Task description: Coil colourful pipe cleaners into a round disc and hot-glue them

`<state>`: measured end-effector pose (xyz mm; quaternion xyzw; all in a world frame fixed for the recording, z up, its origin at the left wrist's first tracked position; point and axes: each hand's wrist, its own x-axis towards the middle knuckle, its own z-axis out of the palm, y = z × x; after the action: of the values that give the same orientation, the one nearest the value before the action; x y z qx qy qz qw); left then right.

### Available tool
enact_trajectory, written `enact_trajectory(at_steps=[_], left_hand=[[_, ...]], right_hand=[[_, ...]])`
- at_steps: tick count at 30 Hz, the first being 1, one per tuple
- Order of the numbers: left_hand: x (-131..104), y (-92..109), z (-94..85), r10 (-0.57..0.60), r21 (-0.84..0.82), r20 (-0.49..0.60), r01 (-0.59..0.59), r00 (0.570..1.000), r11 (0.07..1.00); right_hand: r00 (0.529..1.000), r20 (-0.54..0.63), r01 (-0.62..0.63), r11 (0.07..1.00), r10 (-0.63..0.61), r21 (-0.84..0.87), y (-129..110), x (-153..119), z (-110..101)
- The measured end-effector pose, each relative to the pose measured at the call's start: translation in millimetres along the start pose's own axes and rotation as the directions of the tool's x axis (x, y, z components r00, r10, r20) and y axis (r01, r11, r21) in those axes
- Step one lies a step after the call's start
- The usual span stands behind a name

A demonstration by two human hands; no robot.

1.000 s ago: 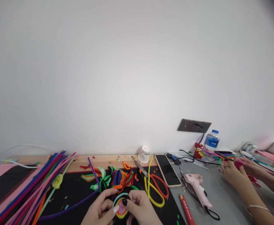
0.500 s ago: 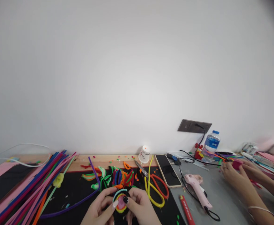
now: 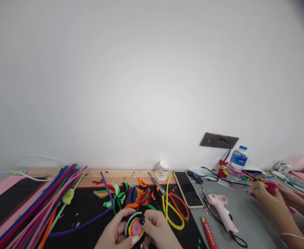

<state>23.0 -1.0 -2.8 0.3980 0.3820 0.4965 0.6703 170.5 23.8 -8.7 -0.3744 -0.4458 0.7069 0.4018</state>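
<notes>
From my remote station, I view both hands at the lower centre of the head camera, above a black mat (image 3: 89, 237). The task piece, a coiled disc (image 3: 136, 227), is located between them; its rings run from a pink centre through yellow and orange to black, with a light blue strip along the upper-left edge. The left hand (image 3: 112, 231) pinches the disc at its lower left, white-nailed thumb on the face. The right hand (image 3: 160, 229) pinches the opposite side, black-nailed thumb at the upper-right rim. I cannot read the fingertips behind the disc. Directly beyond the hands lies a cluster of folded coloured pieces (image 3: 132, 196). To its left, note a bent purple stem (image 3: 87, 221) and a bundle of long stems (image 3: 48, 204). To its right, locate the scissors (image 3: 162, 190), white cup (image 3: 162, 172), phone (image 3: 188, 190) and pink glue gun (image 3: 223, 215). At far right, a co-worker's hands (image 3: 265, 200) hold a dark pink item (image 3: 271, 187).
</notes>
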Motion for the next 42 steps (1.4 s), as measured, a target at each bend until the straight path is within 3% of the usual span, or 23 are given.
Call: enact_trajectory(at_steps=[10,15,19,24,27,29,32,35,39,42], left_hand=[[3.8,-6.3,-7.5,0.113,0.176,-0.017,-0.108,0.993,0.979],[9.1,3.0,-20.5,0.128,0.223,-0.073,-0.109,0.989,0.969],[8.8,10.3,-20.0,0.09,0.254,-0.08,-0.067,0.993,0.965],[-3.8,14.8,-2.0,0.048,0.278,0.082,-0.069,0.995,0.958],[-5.9,17.3,1.3,0.044,0.221,0.024,-0.049,0.999,0.974],[-3.3,19.1,-2.1,0.076,0.152,-0.086,-0.063,0.993,0.986],[2.5,24.0,-11.2,0.123,0.059,-0.233,-0.112,0.965,0.992],[5.4,31.9,-19.3,0.236,0.049,-0.396,-0.236,0.888,0.971],[3.6,41.6,-22.9,0.315,0.074,-0.525,-0.326,0.791,0.943],[0.0,44.8,-18.1,0.266,0.044,-0.52,-0.286,0.812,0.957]], right_hand=[[0.985,-0.122,0.107,0.99,-0.118,-0.094,-2.6,-0.1,-2.1],[0.959,-0.203,0.175,0.975,-0.2,-0.134,-12.9,-1.0,-5.9],[0.966,-0.143,0.178,0.957,-0.214,-0.228,-15.4,-3.7,-5.9],[0.985,-0.03,0.15,0.932,-0.169,-0.331,-13.1,-7.1,-1.9],[0.98,-0.047,0.17,0.934,-0.195,-0.315,-17.2,-6.4,-2.0],[0.954,-0.14,0.22,0.938,-0.263,-0.266,-23.2,-5.6,-4.6],[0.879,-0.285,0.324,0.918,-0.382,-0.231,-32.6,-6.7,-11.2],[0.786,-0.362,0.41,0.861,-0.501,-0.302,-36.9,-10.8,-17.3],[0.684,-0.414,0.436,0.792,-0.601,-0.427,-35.8,-14.2,-21.0],[0.669,-0.435,0.413,0.788,-0.603,-0.457,-34.5,-12.8,-21.9]])
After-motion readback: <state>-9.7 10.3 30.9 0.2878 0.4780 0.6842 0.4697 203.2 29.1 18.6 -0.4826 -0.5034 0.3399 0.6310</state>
